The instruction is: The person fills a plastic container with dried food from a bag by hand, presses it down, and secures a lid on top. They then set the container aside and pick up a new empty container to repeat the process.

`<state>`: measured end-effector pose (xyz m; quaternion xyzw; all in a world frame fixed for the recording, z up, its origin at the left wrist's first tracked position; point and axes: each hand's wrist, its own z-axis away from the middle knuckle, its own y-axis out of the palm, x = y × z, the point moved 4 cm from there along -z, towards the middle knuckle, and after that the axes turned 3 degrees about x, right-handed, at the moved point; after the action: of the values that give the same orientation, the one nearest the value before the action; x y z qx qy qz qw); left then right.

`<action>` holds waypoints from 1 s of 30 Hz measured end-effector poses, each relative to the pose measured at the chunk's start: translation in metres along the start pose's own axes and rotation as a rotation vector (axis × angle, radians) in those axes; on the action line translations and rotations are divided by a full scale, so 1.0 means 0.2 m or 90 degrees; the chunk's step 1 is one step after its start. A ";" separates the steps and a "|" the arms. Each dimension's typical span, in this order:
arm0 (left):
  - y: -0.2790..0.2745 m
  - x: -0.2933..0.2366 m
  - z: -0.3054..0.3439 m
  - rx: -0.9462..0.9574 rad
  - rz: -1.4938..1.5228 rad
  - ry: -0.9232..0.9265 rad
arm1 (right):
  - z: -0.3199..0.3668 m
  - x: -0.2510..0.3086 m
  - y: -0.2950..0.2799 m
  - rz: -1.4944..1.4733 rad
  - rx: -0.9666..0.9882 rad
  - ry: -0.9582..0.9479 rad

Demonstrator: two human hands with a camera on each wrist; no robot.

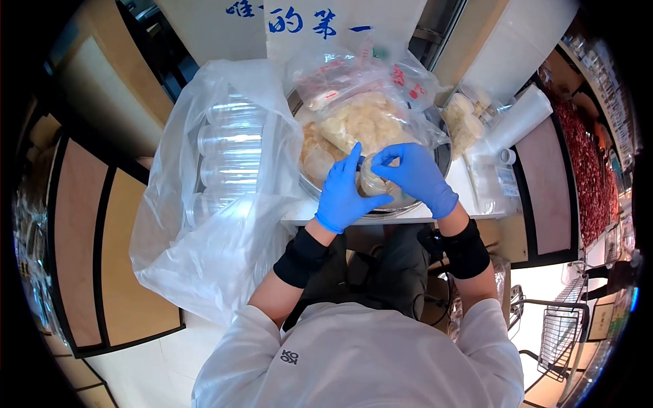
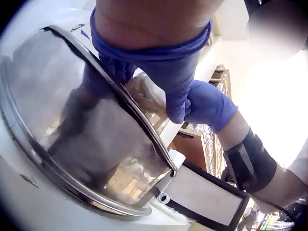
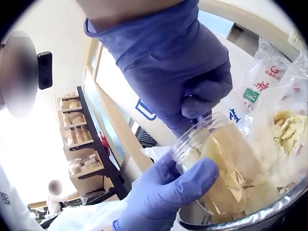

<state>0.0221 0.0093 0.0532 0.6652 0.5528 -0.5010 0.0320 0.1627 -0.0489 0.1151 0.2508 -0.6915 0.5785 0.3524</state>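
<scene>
Both hands wear blue gloves. My left hand [image 1: 343, 196] grips a clear plastic jar [image 3: 233, 168], its fingers and thumb around the side just below the threaded rim. Pale yellow dried slices fill much of the jar, which tilts over a round metal basin [image 2: 72, 139]. At the jar's open mouth is my right hand [image 3: 180, 79], fingers curled and fingertips right at the rim; I cannot tell whether they pinch a slice. Behind the hands, a clear bag of pale slices [image 1: 364, 119] lies in the basin. The left wrist view hides the jar behind the hand and basin.
A large translucent bag [image 1: 170, 204] with rows of clear plastic jars [image 1: 231, 139] stands left of the basin. On the right are small packed bags [image 1: 466, 122] and a white roll [image 1: 520, 115]. A wire shopping cart [image 1: 561, 333] stands at lower right.
</scene>
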 end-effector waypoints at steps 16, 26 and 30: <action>0.02 0.04 -0.06 0.138 0.191 -0.082 | 0.06 -0.01 0.00 -0.225 0.142 0.092; 0.03 0.04 -0.03 0.079 0.088 -0.131 | 0.00 0.03 0.00 -0.119 0.194 0.094; 0.02 0.06 -0.03 0.053 0.091 -0.094 | 0.02 0.01 0.00 -0.171 0.159 0.074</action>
<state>0.0282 0.0204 0.0452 0.6648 0.4789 -0.5677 0.0803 0.1606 -0.0517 0.1165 0.3489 -0.5529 0.6212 0.4322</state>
